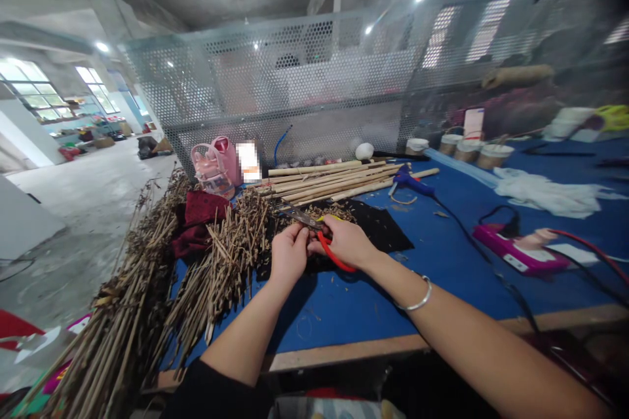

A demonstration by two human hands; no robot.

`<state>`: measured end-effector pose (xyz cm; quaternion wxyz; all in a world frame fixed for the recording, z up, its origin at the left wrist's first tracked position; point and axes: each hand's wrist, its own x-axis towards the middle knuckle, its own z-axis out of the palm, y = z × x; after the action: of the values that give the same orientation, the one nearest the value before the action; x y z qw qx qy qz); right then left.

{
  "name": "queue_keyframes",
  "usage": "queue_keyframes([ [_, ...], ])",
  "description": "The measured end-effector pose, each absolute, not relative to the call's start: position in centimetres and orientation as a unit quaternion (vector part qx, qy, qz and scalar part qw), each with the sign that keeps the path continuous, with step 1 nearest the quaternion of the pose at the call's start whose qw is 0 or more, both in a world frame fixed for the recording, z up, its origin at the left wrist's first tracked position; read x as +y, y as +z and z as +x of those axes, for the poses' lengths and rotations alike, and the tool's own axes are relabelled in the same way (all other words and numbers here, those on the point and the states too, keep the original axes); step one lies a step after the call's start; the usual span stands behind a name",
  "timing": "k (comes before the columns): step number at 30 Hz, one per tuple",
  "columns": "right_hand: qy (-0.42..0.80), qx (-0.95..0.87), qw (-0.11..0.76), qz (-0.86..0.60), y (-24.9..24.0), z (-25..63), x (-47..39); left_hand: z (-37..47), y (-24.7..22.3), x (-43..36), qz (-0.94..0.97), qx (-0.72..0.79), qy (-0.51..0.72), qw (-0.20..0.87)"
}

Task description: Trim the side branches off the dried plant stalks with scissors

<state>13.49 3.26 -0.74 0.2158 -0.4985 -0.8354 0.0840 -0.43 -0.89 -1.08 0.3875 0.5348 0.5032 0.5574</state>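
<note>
My right hand (pixel 346 243) is closed around pruning shears (pixel 335 256) with red and yellow handles, their metal blades pointing away to the left. Close beside it, my left hand (pixel 289 254) is pinched near the blades; whatever its fingers hold is hidden. Under both hands lies a black cloth (pixel 388 229) with small cut stem pieces (pixel 344 211) scattered on it. Left of my left hand rises a heap of dry twigs (pixel 240 242), and a longer bundle of dried stalks (pixel 118 314) hangs over the table's left edge.
Pale wooden sticks (pixel 334 183) lie behind the cloth on the blue table (pixel 344 327). To the right are a blue glue gun (pixel 411 180), its cord, a purple power strip (pixel 521 252) and white gloves (pixel 550 193). A perforated metal screen (pixel 304 91) stands behind.
</note>
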Motion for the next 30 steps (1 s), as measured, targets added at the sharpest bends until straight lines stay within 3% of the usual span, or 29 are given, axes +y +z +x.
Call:
queue_keyframes([
  [7, 0.093, -0.831, 0.194, -0.513, -0.71, 13.36, 3.22, -0.47, -0.85, -0.80, 0.486, 0.525, 0.575, 0.397],
  [15, 0.078, -0.849, 0.217, -0.476, -0.43, 13.11, 2.84, -0.86, -0.83, -0.71, 0.505, 0.550, 0.584, 0.319],
  [25, 0.117, -0.825, 0.228, -0.504, -0.77, 13.25, 3.10, -0.21, -1.28, -0.50, 0.419, 0.506, 0.606, 0.448],
  [30, 0.136, -0.824, 0.226, -0.502, -0.88, 13.27, 3.41, -0.36, -1.59, -0.25, 0.433, 0.506, 0.610, 0.430],
])
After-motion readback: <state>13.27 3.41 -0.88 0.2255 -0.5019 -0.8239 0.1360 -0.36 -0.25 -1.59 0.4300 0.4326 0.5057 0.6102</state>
